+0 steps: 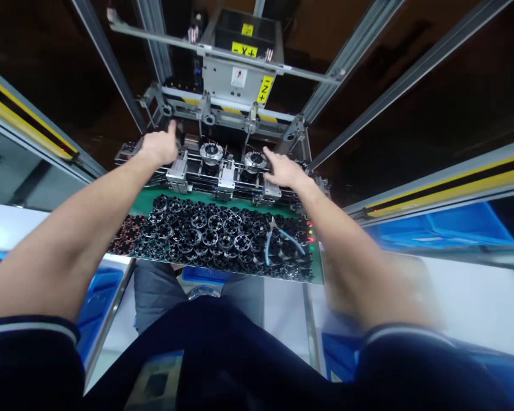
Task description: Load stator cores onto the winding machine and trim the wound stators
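Both my arms reach forward into a machine. My left hand (159,146) is at the left end of the fixture rail, its thumb raised, the fingers curled and hidden behind the hand. My right hand (284,170) lies beside the right round holder (255,161), its fingers stretched toward it and nothing visible in them. A second round holder (211,153) sits between my two hands. In front of the rail, a green mat (145,201) carries several black ring-shaped parts (216,234).
Pliers with light blue handles (282,235) lie on the black parts at the right. A grey machine head with yellow axis labels (245,50) hangs above the rail. Metal frame bars run up both sides. Blue bins (445,225) stand right and below left.
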`<state>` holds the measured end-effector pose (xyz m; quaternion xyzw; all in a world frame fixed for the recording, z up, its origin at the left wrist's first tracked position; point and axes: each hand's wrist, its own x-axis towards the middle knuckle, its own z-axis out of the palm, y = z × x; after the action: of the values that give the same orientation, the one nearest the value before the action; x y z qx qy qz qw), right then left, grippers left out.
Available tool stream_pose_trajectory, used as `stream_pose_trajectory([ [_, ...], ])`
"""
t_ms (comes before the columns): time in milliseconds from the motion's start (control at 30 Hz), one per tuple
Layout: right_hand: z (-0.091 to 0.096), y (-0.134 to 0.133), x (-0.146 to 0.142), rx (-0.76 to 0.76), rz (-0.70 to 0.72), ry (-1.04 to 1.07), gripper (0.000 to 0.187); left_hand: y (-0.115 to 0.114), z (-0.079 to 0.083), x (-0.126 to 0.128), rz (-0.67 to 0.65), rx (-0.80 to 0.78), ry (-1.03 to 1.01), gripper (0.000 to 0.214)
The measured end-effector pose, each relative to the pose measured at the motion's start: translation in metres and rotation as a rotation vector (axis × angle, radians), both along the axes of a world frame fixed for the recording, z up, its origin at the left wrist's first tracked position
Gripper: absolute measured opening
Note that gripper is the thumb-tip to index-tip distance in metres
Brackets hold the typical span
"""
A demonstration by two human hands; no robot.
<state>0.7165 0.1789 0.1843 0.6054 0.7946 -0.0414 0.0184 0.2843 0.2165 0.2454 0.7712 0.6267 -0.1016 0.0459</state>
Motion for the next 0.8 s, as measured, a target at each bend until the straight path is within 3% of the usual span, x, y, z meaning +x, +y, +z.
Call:
stream_pose_trajectory([
  [100,0.012,-0.019,0.046,0.182,-0.198,0.002,0.081,-0.017,-0.005,0.047,-0.086,0.104,-0.013,0.101],
  [233,0.002,-0.048,0.082,0.12,-0.306,-0.075,0.087,-0.035,-0.027,0.096,-0.093,0.005,-0.006,0.095],
  [367,-0.021,-0.054,0.094,0.097,-0.326,-0.198,0.098,-0.033,-0.046,0.108,-0.081,0.007,0.012,0.096],
  [500,-0.035,-0.05,0.096,0.144,-0.345,-0.239,0.103,-0.027,-0.052,0.107,-0.072,-0.014,0.036,0.106],
  [633,-0.023,-0.047,0.085,0.07,-0.407,-0.194,0.107,-0.031,-0.035,0.113,-0.073,-0.038,0.058,0.117],
  [733,0.004,-0.049,0.083,0.019,-0.38,-0.138,0.108,-0.042,-0.005,0.12,-0.097,-0.018,0.068,0.114],
  [800,0.018,-0.065,0.091,0.059,-0.347,-0.068,0.104,-0.059,0.015,0.117,-0.116,0.011,0.068,0.108],
])
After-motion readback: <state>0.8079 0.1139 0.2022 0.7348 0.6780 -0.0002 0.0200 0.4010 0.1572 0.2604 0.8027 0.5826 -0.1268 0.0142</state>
